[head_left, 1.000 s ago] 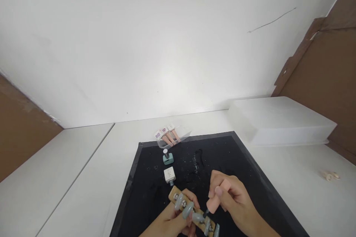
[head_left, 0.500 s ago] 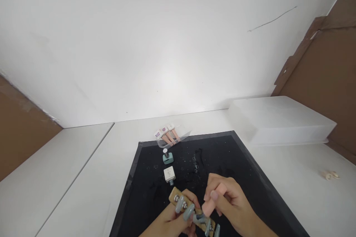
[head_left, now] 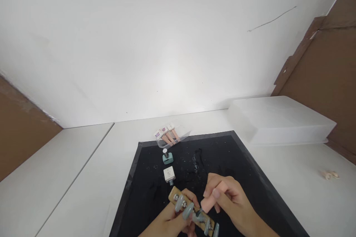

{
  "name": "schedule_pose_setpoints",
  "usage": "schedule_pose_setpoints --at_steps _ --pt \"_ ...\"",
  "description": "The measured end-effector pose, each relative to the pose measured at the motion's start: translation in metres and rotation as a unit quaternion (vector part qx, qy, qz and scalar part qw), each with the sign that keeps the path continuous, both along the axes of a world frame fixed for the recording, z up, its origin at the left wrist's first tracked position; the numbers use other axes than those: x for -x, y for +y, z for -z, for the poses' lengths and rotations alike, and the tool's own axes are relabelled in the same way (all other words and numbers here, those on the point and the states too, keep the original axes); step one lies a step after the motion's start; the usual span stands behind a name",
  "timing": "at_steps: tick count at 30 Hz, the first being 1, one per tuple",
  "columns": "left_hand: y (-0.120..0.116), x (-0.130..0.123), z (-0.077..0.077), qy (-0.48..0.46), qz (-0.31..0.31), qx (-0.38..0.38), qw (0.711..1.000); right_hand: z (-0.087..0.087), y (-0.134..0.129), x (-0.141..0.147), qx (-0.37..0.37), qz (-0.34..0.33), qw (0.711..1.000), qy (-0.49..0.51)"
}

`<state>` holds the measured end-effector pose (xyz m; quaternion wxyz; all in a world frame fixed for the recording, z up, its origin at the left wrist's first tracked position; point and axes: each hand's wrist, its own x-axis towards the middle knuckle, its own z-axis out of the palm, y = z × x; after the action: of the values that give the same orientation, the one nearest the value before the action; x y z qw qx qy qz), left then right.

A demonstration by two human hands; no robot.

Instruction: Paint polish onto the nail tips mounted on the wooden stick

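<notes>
My left hand [head_left: 176, 220] grips a wooden strip [head_left: 174, 192] from below, near the bottom of the view. Along the strip stand several grey-green false nails [head_left: 188, 211] on metal studs. Between the fingers of my right hand [head_left: 233, 203] is a pink brush cap [head_left: 211, 200], tilted, with its dark brush tip [head_left: 199, 212] at a nail in the middle of the strip. Just beyond the strip, a white square bottle [head_left: 169, 174] lies on the black mat [head_left: 217, 155]. Behind it is a green bottle [head_left: 168, 158] with a grey stem and white top.
A clear tray [head_left: 183, 133] holding several pink-handled, white-ended items [head_left: 168, 137] sits at the mat's back edge. At the right are a white translucent box [head_left: 289, 118] and small cream rings [head_left: 329, 174]. Brown boards [head_left: 328, 66] flank the white table [head_left: 91, 177].
The pink cap and its brush tip have shifted slightly left with my right hand. The strip of nails has tilted or moved a little in my left hand.
</notes>
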<state>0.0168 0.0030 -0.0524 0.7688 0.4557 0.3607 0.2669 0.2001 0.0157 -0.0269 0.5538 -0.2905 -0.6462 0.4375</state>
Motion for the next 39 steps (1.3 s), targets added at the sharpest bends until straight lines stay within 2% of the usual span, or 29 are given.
schedule_pose_setpoints --at_steps 6,10,14,18,22,27,32,36,39 --pt "0.0002 -0.0022 -0.0018 0.009 -0.006 -0.005 1.000 -0.0028 0.0011 -0.0002 -0.028 0.027 0.999 -0.026" --pt "-0.0006 -0.0023 -0.0020 0.009 -0.015 0.000 1.000 -0.0022 0.0005 -0.0006 -0.030 0.012 0.999 -0.035" --pt "-0.0006 -0.0019 0.0018 0.001 -0.009 0.004 1.000 0.0013 0.0002 -0.0009 -0.034 0.030 0.999 -0.020" --pt "-0.0013 -0.0020 0.0043 0.002 -0.002 -0.004 1.000 0.0008 0.0004 -0.0017 -0.025 0.007 0.999 -0.027" --pt "-0.0020 -0.0024 0.0034 -0.002 -0.016 -0.006 1.000 -0.0012 0.0008 -0.0014 -0.042 0.031 0.998 -0.029" --pt "0.0000 -0.0023 0.0011 0.005 0.003 0.006 1.000 -0.0023 0.0016 -0.0012 -0.033 -0.003 0.999 -0.036" --pt "-0.0002 -0.0020 0.0029 -0.008 0.002 -0.013 1.000 0.0002 0.0021 -0.0026 -0.025 0.014 0.999 -0.020" --pt "0.0007 -0.0031 0.0008 0.023 0.006 -0.017 1.000 0.0017 0.0024 -0.0033 -0.004 -0.035 0.999 -0.027" --pt "0.0016 -0.0046 -0.0017 0.021 0.013 -0.018 1.000 0.0043 0.0027 -0.0035 -0.012 -0.018 1.000 -0.015"
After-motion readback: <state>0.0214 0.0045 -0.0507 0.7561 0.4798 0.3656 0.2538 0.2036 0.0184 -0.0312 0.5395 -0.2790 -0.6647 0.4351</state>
